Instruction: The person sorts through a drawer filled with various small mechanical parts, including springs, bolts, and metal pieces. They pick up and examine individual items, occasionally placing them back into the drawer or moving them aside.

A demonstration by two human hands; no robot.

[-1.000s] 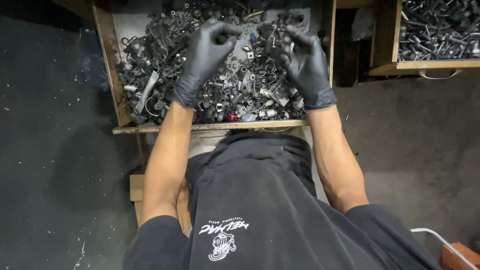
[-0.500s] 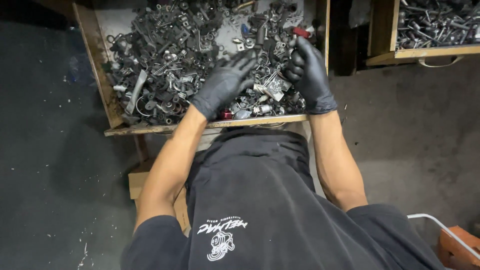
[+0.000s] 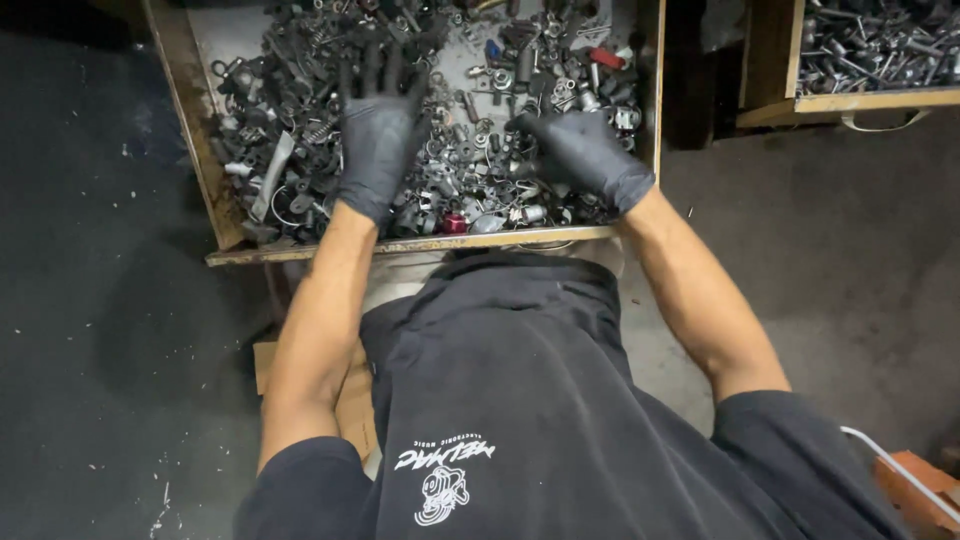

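Left hand (image 3: 378,135): black glove, palm down, fingers spread wide and flat on the heap of small metal parts (image 3: 300,120); it grips nothing that can be made out. Under and all around it lie dark bolts, nuts, springs and washers, too tangled to tell apart singly. A pale flat metal strip (image 3: 272,178) lies just to its left.

Right hand (image 3: 580,152): black glove, fingers loosely curled and pointing towards the left hand, resting on the parts. Whether it holds a piece under the fingers cannot be told. A small red part (image 3: 606,58) lies beyond it, and a dark red cap (image 3: 453,224) sits nearer the body, between the two hands.

Container: shallow wooden tray (image 3: 400,245), its near rim just below both wrists. A second wooden tray (image 3: 860,100) of metal parts stands well off to the right of the right hand.

Floor (image 3: 100,350): dark, speckled.
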